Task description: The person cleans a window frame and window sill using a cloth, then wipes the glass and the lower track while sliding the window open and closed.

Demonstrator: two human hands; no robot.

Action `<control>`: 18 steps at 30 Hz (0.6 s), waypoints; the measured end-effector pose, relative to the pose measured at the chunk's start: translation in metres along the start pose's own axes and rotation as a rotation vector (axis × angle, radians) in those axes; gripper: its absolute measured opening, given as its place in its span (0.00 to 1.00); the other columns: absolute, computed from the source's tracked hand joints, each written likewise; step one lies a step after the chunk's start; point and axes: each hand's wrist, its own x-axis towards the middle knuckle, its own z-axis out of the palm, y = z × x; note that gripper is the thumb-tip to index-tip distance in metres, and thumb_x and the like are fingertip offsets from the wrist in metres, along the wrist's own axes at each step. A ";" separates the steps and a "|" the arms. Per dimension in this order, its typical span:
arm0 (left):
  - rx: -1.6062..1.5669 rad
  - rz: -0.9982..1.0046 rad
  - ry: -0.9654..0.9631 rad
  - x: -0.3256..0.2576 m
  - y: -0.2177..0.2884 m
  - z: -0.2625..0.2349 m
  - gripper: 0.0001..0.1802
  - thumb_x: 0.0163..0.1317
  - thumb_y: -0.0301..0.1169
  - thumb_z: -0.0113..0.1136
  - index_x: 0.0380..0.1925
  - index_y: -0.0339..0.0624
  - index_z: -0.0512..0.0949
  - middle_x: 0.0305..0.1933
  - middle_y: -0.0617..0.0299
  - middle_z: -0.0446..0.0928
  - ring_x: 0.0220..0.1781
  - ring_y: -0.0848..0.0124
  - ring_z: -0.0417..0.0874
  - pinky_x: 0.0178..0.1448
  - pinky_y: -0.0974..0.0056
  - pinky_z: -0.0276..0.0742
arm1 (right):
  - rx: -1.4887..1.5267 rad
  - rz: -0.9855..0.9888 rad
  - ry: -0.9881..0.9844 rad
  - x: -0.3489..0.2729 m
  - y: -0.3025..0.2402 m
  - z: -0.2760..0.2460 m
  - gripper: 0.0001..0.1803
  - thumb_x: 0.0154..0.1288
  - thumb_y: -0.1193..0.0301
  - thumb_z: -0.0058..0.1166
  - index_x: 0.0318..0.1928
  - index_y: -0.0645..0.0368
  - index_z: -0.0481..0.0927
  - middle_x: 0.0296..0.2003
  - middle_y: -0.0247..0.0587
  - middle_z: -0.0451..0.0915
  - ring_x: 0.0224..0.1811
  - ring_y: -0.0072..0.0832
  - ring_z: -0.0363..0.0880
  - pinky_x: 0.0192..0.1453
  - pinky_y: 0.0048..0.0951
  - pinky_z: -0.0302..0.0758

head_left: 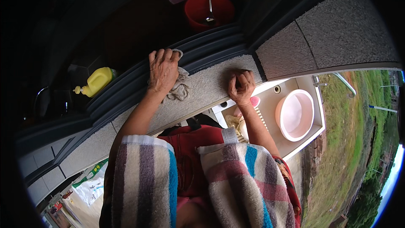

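Observation:
My left hand [163, 70] presses a damp-looking grey rag [182, 85] onto the dark window track [211, 50]. The fingers curl over the track's ribs, and one end of the cloth pokes out past the fingertips. The rest of it lies bunched on the pale stone sill [206, 82] beside my wrist. To the right, my right hand [241, 88] leans on the same sill, its fingers curled in loosely. No object shows in it. A striped towel [145, 177] hangs over my shoulders.
Inside the window stand a yellow bottle [100, 81] and a red basin [198, 14] with a metal utensil. At right, a pink basin [296, 115] sits in a sink [287, 85] with a tap [319, 82]. A white-and-green bag [90, 181] is at lower left. Grass lies beyond.

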 end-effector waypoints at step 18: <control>-2.155 -0.662 0.237 -0.071 -0.043 -0.038 0.12 0.74 0.30 0.48 0.51 0.40 0.77 0.55 0.61 0.78 0.61 0.72 0.74 0.66 0.61 0.69 | -0.024 -0.034 -0.037 0.000 0.000 0.000 0.03 0.52 0.80 0.56 0.29 0.61 0.80 0.28 0.44 0.77 0.30 0.43 0.73 0.33 0.37 0.72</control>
